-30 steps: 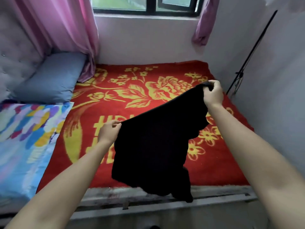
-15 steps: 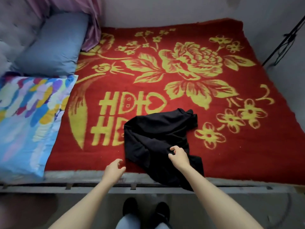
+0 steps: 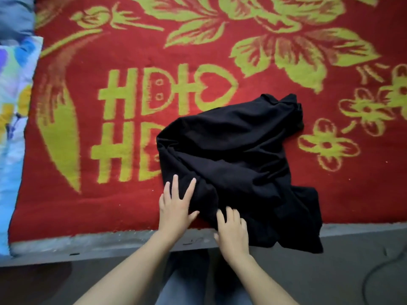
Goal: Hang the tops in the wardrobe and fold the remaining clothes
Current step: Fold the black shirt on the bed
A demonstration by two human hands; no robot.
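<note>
A crumpled black garment (image 3: 233, 159) lies on the red and yellow flowered blanket (image 3: 110, 194) near the bed's front edge. One corner of it hangs over that edge. My left hand (image 3: 176, 208) lies flat with spread fingers on the garment's lower left part. My right hand (image 3: 232, 232) rests on the cloth at the near edge, beside the left hand, with its fingers a little bent.
A multicoloured pillow (image 3: 13, 106) lies along the left side, with a blue pillow (image 3: 15, 14) behind it. The grey bed frame (image 3: 110, 245) runs along the front. A dark cable (image 3: 378, 274) lies on the floor at the right. My legs stand below the frame.
The garment, held up by both hands a second ago, now lies on the blanket. Both hands have come down onto its near edge, and my view has dropped closer to the bed.
</note>
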